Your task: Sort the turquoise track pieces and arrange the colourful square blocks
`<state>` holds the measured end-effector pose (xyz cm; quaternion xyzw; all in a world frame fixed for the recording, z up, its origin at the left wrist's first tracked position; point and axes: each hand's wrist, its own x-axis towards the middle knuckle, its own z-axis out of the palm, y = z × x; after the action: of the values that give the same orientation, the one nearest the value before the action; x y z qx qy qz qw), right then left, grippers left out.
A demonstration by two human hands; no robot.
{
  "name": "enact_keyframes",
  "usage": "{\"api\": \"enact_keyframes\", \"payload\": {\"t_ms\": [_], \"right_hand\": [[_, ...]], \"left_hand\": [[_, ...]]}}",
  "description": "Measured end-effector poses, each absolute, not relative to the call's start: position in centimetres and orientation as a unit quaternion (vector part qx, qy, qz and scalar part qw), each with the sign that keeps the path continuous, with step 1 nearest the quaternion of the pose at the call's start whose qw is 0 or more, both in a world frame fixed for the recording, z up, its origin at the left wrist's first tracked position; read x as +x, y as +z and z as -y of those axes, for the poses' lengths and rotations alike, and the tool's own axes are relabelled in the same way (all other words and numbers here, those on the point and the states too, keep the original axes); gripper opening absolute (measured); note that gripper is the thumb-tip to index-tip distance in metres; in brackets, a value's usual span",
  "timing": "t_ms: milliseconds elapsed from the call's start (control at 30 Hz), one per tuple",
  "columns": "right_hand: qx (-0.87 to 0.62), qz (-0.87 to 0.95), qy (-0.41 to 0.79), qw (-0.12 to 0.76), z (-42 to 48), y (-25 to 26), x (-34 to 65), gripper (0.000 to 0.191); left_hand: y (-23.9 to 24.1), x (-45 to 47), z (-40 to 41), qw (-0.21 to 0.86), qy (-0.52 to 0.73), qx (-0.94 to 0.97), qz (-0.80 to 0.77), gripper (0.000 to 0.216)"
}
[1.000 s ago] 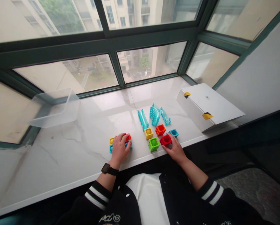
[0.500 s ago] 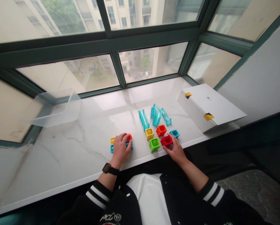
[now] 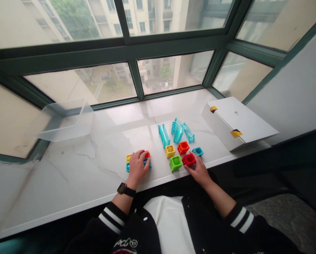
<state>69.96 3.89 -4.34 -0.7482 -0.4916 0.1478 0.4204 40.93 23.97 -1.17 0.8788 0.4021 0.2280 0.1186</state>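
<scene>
My left hand (image 3: pixel 138 166) lies curled over a close group of toy blocks. A yellow block (image 3: pixel 128 158) and a blue block (image 3: pixel 127 167) show on its left, and an orange-red block (image 3: pixel 147 154) beside its fingertips. The palm and fingers hide the middle of this group. In my right hand (image 3: pixel 199 170), thumb and fingers are closed round a red block (image 3: pixel 189 159) at the counter's front. Touching or nearly touching it is a green block (image 3: pixel 176 163). A yellow block (image 3: pixel 169 151), an orange block (image 3: pixel 183 147) and a blue block (image 3: pixel 198 151) stand around them.
Several translucent blue track pieces (image 3: pixel 177 130) lie behind the blocks. A clear plastic bin (image 3: pixel 80 132) stands at the left by the window. To the right, a white box (image 3: pixel 242 120) with yellow-black tape rests on the marble counter (image 3: pixel 94 180).
The whole view has shifted slightly. Both hands stay at the same blocks, and no block has visibly moved.
</scene>
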Motion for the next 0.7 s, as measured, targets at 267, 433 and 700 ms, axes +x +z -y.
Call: {"api": "enact_keyframes", "payload": {"t_ms": [267,433,700], "right_hand": [[-0.754,0.487,0.143,0.418,-3.9,-4.2,69.8,0.073],[-0.755,0.482,0.15,0.418,-3.1,-3.4,69.8,0.082],[-0.732,0.507,0.092,0.446,-2.2,0.6,70.5,0.066]], "left_hand": [[-1.4,41.0,-24.0,0.122,0.235,0.878,-0.4,0.03],[-1.7,41.0,-24.1,0.121,0.233,0.879,-0.398,0.031],[-1.9,41.0,-24.0,0.118,0.241,0.878,-0.396,0.03]]}}
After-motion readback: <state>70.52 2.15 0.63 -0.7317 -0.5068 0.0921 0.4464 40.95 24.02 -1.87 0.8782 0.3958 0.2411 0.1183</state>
